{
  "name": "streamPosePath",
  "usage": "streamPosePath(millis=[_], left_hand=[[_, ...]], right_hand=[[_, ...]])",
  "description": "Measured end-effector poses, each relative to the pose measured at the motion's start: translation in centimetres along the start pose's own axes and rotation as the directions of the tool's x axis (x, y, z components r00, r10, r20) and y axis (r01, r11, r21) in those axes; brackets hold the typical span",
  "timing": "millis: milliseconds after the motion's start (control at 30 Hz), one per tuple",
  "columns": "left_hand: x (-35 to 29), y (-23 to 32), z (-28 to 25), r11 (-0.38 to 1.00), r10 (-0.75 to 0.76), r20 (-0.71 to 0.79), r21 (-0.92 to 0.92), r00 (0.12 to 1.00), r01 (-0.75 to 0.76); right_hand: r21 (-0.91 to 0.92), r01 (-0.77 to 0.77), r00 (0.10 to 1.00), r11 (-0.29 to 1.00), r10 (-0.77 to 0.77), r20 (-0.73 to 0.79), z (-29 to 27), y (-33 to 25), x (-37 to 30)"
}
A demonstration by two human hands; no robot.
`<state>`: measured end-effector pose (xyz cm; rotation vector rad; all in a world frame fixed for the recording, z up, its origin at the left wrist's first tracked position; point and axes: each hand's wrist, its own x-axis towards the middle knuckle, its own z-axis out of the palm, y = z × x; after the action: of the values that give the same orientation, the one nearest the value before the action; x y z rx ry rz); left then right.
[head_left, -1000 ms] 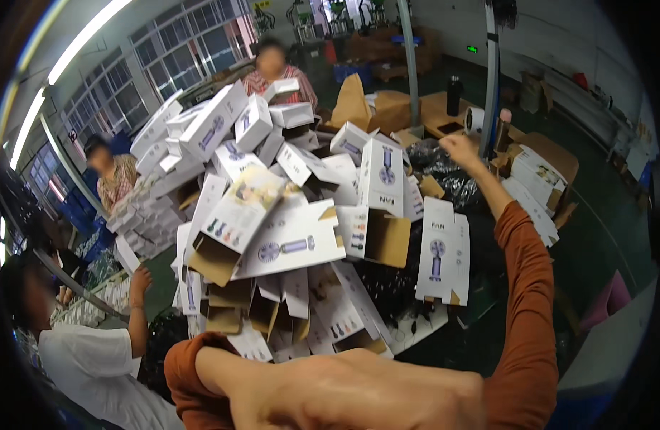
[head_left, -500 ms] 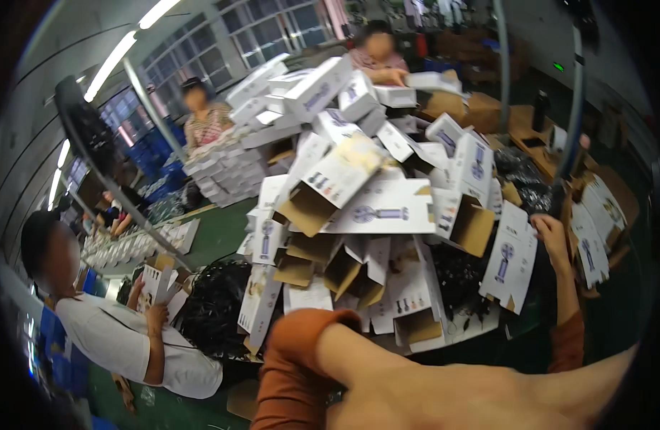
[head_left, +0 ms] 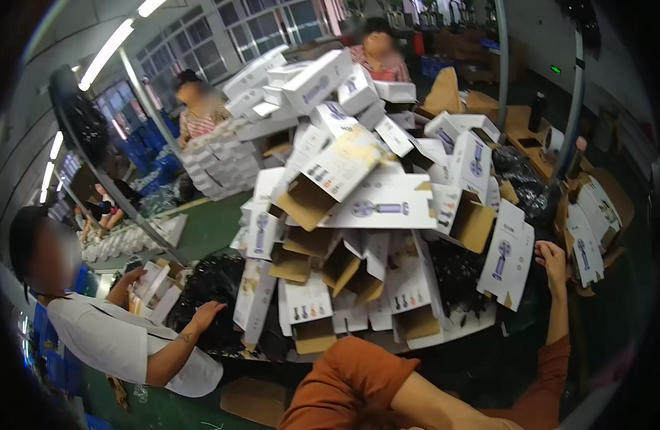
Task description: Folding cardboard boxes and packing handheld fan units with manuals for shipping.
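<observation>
My right hand (head_left: 552, 261) hangs at the right with its fingers loosely curled in, and nothing shows in it. A flat white carton (head_left: 507, 254) with a purple printed picture leans just to its left, apart from the fingers. To its right stand more flat white cartons (head_left: 585, 240). My left forearm (head_left: 437, 398), its orange sleeve pushed up to the elbow, bends across the bottom of the view; the left hand lies beyond the lower edge. In front of me rises a heap of white printed cartons (head_left: 376, 208), several with brown open ends.
A co-worker in a white shirt (head_left: 104, 333) stands close on the left, beside black plastic strips (head_left: 212, 294). Two people work behind the heap, near a stack of small white boxes (head_left: 226, 168). Metal poles (head_left: 503, 64) rise around the table. A black bottle (head_left: 537, 111) stands back right.
My left forearm has dropped lower and away from the view. My right hand has moved down from beside the leaning carton's edge. The co-worker's nearer hand has reached right, toward the black strips.
</observation>
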<state>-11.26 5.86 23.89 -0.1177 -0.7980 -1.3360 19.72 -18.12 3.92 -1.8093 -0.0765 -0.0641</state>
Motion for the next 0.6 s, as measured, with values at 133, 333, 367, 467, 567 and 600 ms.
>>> streamPosePath(millis=[133,333,367,467,567,600], left_hand=[[-4.5,1.2,-5.2,0.835,-0.114,0.105,0.548,0.988,0.038],[-12.2,1.4,-6.4,0.795,0.498,-0.772,0.588,0.395,0.147],[-14.3,0.2,-8.5,0.7,0.601,-0.747,0.664,0.286,0.263],[-17.6,-2.8,-11.0,0.744,0.572,-0.808,0.584,0.143,0.325],[-18.8,-5.1,-11.5,0.808,0.483,-0.868,0.492,0.113,0.326],[-18.9,-5.5,-11.7,0.807,0.469,-0.876,0.476,0.111,0.348]], right_hand=[[-0.046,-0.004,0.999,0.999,0.002,-0.046,-1.4,1.3,-1.9],[-0.261,0.09,0.983,0.961,-0.128,-0.134,-4.6,6.9,-1.5],[-0.255,0.079,0.973,0.964,-0.131,-0.192,-4.8,6.9,-1.6],[-0.269,0.047,0.958,0.962,-0.12,-0.26,-5.4,7.3,-0.5],[-0.193,-0.363,0.931,0.912,0.347,-0.109,-2.1,4.0,0.9],[-0.172,-0.496,0.867,0.851,0.496,-0.048,-0.9,3.6,1.2]])
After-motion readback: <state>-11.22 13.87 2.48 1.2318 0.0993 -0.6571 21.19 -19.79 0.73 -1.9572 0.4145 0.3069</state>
